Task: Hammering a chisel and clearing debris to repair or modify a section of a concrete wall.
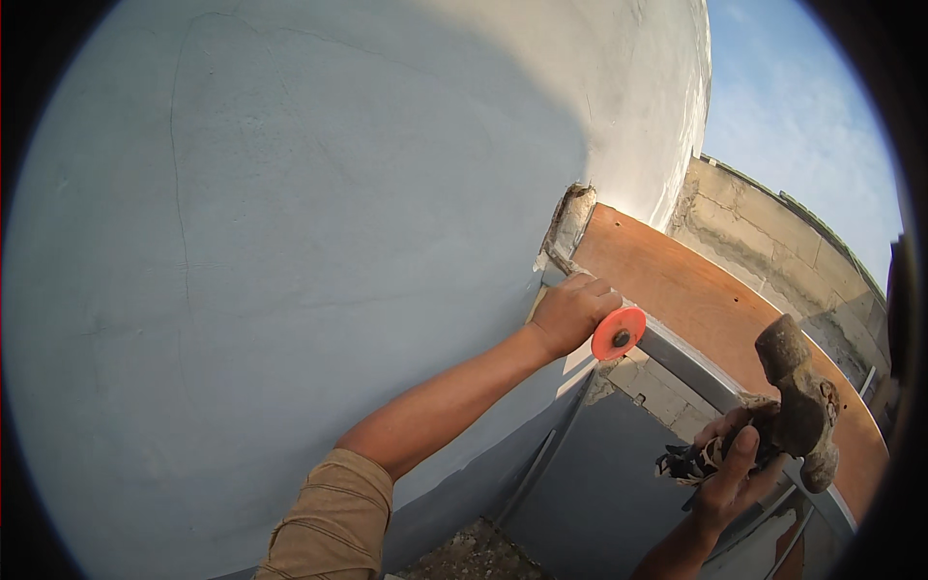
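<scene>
One chisel [560,258] slants up and left out of the fist of the left hand [572,311], its far end at the broken gap [572,220] in the plastered wall [338,193]; whether the tip bites or merely rests there is too small to tell. To work this well, I would judge, the tip wants to sit firmly on the rough edge, and the blows should run straight along the shaft — short and measured, so the wooden board [667,271] beside the gap is spared. The left hand is clenched around the shaft, with the red guard [604,340] and dark striking end just below and right of the knuckles, so the chisel's working end lies beyond the grip, on the wall side. Well apart, lower right, the right hand [737,480] grasps a hammer [801,414] close below its head, fingers and thumb about the handle, near a dark ragged wrapping [688,466]. Between the two hands runs a metal bar [691,370] along the board's lower edge — best kept clear of the swing.
</scene>
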`<state>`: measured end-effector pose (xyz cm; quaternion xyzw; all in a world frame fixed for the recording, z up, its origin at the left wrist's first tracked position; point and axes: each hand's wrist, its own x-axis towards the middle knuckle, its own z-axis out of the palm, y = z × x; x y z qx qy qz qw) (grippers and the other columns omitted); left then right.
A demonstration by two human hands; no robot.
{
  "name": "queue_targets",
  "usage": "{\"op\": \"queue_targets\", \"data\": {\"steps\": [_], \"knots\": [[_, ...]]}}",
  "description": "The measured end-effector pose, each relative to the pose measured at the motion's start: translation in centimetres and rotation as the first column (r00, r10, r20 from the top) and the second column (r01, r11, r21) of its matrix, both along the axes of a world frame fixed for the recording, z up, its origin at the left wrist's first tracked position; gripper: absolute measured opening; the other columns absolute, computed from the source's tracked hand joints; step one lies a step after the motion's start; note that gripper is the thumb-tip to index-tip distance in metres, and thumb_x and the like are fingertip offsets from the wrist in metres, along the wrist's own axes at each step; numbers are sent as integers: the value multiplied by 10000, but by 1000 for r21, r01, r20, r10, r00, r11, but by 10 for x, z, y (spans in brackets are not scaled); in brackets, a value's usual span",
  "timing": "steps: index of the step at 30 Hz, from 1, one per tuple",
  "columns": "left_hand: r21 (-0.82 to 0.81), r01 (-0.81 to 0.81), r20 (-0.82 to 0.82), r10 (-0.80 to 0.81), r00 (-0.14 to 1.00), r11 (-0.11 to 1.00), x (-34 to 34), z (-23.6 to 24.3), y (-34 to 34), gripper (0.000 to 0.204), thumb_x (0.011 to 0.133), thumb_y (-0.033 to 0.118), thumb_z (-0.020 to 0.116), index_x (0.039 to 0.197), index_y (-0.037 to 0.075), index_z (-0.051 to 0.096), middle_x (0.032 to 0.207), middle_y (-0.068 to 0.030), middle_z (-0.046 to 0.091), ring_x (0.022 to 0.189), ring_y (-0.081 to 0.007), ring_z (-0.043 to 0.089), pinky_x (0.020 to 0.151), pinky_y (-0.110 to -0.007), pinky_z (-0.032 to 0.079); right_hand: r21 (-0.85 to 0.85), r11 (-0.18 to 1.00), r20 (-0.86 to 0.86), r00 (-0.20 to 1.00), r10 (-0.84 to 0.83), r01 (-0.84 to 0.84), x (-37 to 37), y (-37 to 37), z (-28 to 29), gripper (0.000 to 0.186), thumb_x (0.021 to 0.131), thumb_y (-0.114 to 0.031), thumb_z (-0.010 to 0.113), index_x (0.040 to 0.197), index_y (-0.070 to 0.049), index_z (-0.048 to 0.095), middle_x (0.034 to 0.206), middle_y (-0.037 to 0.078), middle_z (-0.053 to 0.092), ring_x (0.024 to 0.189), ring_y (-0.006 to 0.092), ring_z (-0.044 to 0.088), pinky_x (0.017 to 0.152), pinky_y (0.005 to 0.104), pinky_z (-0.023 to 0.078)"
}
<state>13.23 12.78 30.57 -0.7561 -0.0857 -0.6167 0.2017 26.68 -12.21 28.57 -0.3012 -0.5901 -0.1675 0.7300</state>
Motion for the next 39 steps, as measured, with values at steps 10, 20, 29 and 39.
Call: {"op": "queue_targets", "data": {"steps": [10, 20, 29, 39], "knots": [[-81, 191, 125, -180, 976, 978, 6, 24, 6, 123, 745, 209, 694, 812, 137, 620, 803, -54, 633, 768, -271, 627, 659, -389, 517, 512, 704, 222, 868, 444, -492, -17, -25, 61, 472, 933, -476, 459, 1072, -28, 414, 934, 84, 396, 803, 227, 454, 783, 411, 410], [-68, 117, 57, -113, 992, 991, -15, 9, 14, 99, 762, 164, 672, 842, 134, 621, 748, -26, 568, 741, -242, 596, 626, -370, 511, -52, 998, 42, 999, -27, 29, -5, 26, -6, 314, 984, -257, 506, 1054, 47, 463, 810, 110, 506, 625, 156, 542, 527, 273, 468], [-116, 143, -13, -146, 989, 983, -27, 9, 14, 120, 752, 160, 681, 859, 133, 633, 849, -10, 642, 832, -237, 629, 672, -347, 530, -311, 924, 296, 947, -129, 223, -48, 69, -3, 355, 952, -275, 558, 1169, -14, 456, 927, 101, 506, 751, 167, 506, 651, 343, 469], [-175, 225, 91, -212, 973, 958, -25, 7, 15, 105, 751, 146, 685, 845, 130, 640, 837, -22, 643, 825, -248, 624, 685, -366, 525, 369, 846, 306, 910, 280, -385, -39, 55, 5, 299, 988, -259, 520, 1050, 24, 447, 821, 55, 485, 695, 127, 512, 609, 235, 459]]}}
